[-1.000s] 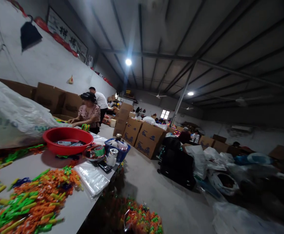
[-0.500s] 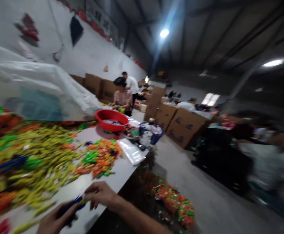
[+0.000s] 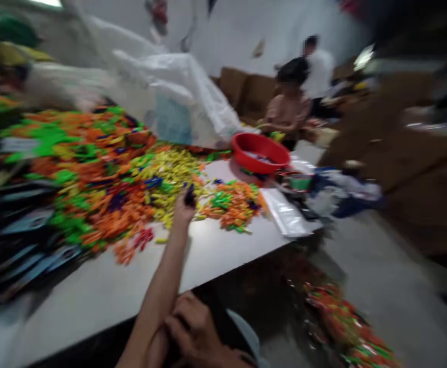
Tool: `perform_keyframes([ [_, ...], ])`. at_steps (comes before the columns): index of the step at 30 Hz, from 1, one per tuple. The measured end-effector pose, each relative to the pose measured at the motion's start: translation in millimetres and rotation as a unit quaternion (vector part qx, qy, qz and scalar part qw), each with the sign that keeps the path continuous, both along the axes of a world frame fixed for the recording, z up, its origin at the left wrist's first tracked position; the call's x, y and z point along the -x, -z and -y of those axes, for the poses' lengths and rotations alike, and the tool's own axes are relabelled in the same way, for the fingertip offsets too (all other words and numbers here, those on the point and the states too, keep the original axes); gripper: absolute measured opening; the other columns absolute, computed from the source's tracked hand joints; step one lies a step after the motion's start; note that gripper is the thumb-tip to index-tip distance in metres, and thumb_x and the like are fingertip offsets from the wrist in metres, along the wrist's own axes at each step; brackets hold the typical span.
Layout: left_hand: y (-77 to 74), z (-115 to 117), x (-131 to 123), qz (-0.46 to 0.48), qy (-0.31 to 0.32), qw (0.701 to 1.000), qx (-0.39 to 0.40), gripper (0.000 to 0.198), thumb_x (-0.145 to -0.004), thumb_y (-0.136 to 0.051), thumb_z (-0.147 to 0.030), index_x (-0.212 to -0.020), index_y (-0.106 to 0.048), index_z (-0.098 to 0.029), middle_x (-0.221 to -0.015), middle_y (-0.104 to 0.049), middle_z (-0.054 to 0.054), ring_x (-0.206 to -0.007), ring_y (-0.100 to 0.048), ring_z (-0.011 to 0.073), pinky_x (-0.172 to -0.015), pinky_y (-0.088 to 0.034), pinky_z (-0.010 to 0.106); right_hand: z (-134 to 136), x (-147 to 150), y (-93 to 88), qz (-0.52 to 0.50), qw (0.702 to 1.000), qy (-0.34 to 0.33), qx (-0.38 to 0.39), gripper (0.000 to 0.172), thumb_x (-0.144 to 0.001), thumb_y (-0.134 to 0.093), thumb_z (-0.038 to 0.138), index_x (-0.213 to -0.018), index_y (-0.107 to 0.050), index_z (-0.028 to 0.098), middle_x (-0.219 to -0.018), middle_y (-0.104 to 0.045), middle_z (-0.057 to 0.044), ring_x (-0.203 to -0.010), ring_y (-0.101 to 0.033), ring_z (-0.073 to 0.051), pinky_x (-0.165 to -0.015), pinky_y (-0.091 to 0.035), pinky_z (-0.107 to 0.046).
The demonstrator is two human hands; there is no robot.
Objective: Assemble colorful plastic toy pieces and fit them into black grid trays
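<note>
Reaching into the pile w/ dark piece pinched.
Left hand (image 3: 184, 207) closed on dark piece (image 3: 189, 194) over yellow pieces (image 3: 170, 174) on bench (image 3: 216, 248); right hand (image 3: 193, 332) low, grip unclear. Loads left unsorted.

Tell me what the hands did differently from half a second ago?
Then both hands held a dark blue piece together at the near table edge. Now one hand has stretched out over the table to the yellow pieces, holding a dark piece; the other hand has dropped below the edge. Which hand is which is unclear. The red basin and plastic bags stayed put.
</note>
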State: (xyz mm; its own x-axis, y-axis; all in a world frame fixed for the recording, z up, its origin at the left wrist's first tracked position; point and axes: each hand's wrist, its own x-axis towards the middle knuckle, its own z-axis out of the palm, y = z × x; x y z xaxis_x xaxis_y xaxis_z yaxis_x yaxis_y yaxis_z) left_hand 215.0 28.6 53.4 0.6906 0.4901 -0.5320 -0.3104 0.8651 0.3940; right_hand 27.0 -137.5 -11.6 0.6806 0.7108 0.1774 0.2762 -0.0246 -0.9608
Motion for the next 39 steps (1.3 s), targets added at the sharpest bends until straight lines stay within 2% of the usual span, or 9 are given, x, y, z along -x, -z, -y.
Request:
perform_keyframes([
  [2, 14.4, -2.7, -10.4, -0.025, -0.009, 1.0, 0.011, 0.009, -0.085, -0.053, -0.014, -0.082, -0.06, -0.011, -0.049, -0.056, -0.003, -0.04, -0.051, 0.0052, -0.04, -0.039, 0.012, 18.7, -26.9, -7.8, -0.055, 0.998, -0.017, 0.016, 0.019, -0.083, -0.049, 0.032, -0.067, -0.055, 0.022, -0.071, -0.058, -0.003, -0.07, -0.054, -0.018, -0.067, -0.043, -0.03],
  [7, 41.0, -4.6, -18.1, -0.02, -0.022, 0.999, 0.019, 0.009, -0.082, -0.059, -0.018, -0.084, -0.062, -0.01, -0.059, -0.061, -0.001, -0.047, -0.056, 0.0063, -0.045, -0.044, 0.015, 57.3, -124.4, 9.3, -0.17, 0.966, 0.17, 0.1, 0.031, -0.073, -0.06, 0.046, -0.088, -0.062, 0.019, -0.072, -0.062, -0.004, -0.066, -0.058, -0.019, -0.063, -0.048, -0.034],
  [12, 42.2, 6.5, -17.8, -0.02, 0.004, 1.0, 0.012, 0.009, -0.082, -0.058, -0.017, -0.087, -0.062, -0.011, -0.06, -0.061, -0.001, -0.048, -0.057, 0.0062, -0.045, -0.044, 0.014, 109.2, -198.4, 36.7, -0.139, 0.945, 0.28, 0.091, 0.042, -0.067, -0.066, 0.047, -0.097, -0.061, 0.017, -0.081, -0.062, -0.005, -0.065, -0.061, -0.018, -0.058, -0.05, -0.033],
  [17, 39.3, 32.7, -12.4, -0.005, 0.082, 0.997, 0.006, 0.01, -0.083, -0.053, -0.01, -0.083, -0.062, -0.013, -0.062, -0.063, 0.001, -0.043, -0.052, 0.0054, -0.039, -0.041, 0.013, 153.8, -280.2, 44.9, -0.032, 0.919, 0.364, 0.146, 0.047, -0.071, -0.055, 0.043, -0.106, -0.058, 0.012, -0.09, -0.061, -0.01, -0.072, -0.061, -0.02, -0.063, -0.049, -0.034],
  [19, 51.4, 42.9, -6.6, -0.007, 0.143, 0.988, -0.058, 0.009, -0.078, -0.058, -0.007, -0.082, -0.063, -0.013, -0.066, -0.065, 0.003, -0.046, -0.055, 0.0075, -0.041, -0.044, 0.015, 174.1, -322.5, 43.0, 0.059, 0.882, 0.398, 0.245, 0.045, -0.076, -0.047, 0.036, -0.111, -0.057, 0.01, -0.101, -0.059, -0.014, -0.08, -0.059, -0.022, -0.072, -0.047, -0.035],
  [23, 89.1, 56.3, 5.1, -0.033, 0.245, 0.962, -0.118, 0.013, -0.065, -0.069, -0.003, -0.075, -0.063, -0.01, -0.066, -0.065, 0.005, -0.047, -0.056, 0.0093, -0.043, -0.047, 0.017, 212.0, -392.9, 37.2, 0.135, 0.762, 0.444, 0.45, 0.04, -0.082, -0.038, 0.021, -0.118, -0.054, 0.011, -0.116, -0.053, -0.016, -0.107, -0.05, -0.024, -0.09, -0.038, -0.034],
  [25, 103.4, 60.2, 9.3, -0.047, 0.278, 0.951, -0.125, 0.018, -0.061, -0.072, -0.003, -0.075, -0.063, -0.01, -0.066, -0.065, 0.006, -0.046, -0.055, 0.0091, -0.042, -0.046, 0.017, 222.1, -415.3, 38.9, 0.121, 0.737, 0.462, 0.477, 0.04, -0.082, -0.038, 0.016, -0.119, -0.053, 0.011, -0.119, -0.051, -0.017, -0.113, -0.046, -0.026, -0.092, -0.036, -0.036],
  [29, 116.3, 61.2, 8.9, -0.07, 0.246, 0.96, -0.115, 0.026, -0.056, -0.073, -0.001, -0.078, -0.062, -0.012, -0.07, -0.065, 0.005, -0.051, -0.058, 0.011, -0.043, -0.047, 0.018, 227.8, -447.8, 51.8, 0.088, 0.725, 0.469, 0.496, 0.04, -0.084, -0.041, 0.018, -0.122, -0.052, 0.012, -0.119, -0.051, -0.019, -0.11, -0.05, -0.029, -0.086, -0.039, -0.04],
  [39, 113.9, 60.6, -5.4, -0.134, 0.256, 0.952, -0.099, 0.034, -0.048, -0.078, -0.006, -0.076, -0.06, -0.012, -0.066, -0.063, 0.004, -0.05, -0.059, 0.0147, -0.045, -0.047, 0.024, 236.2, -490.7, 80.9, 0.055, 0.711, 0.486, 0.505, 0.039, -0.087, -0.036, 0.022, -0.118, -0.059, 0.015, -0.107, -0.062, -0.016, -0.097, -0.059, -0.026, -0.077, -0.043, -0.033],
])
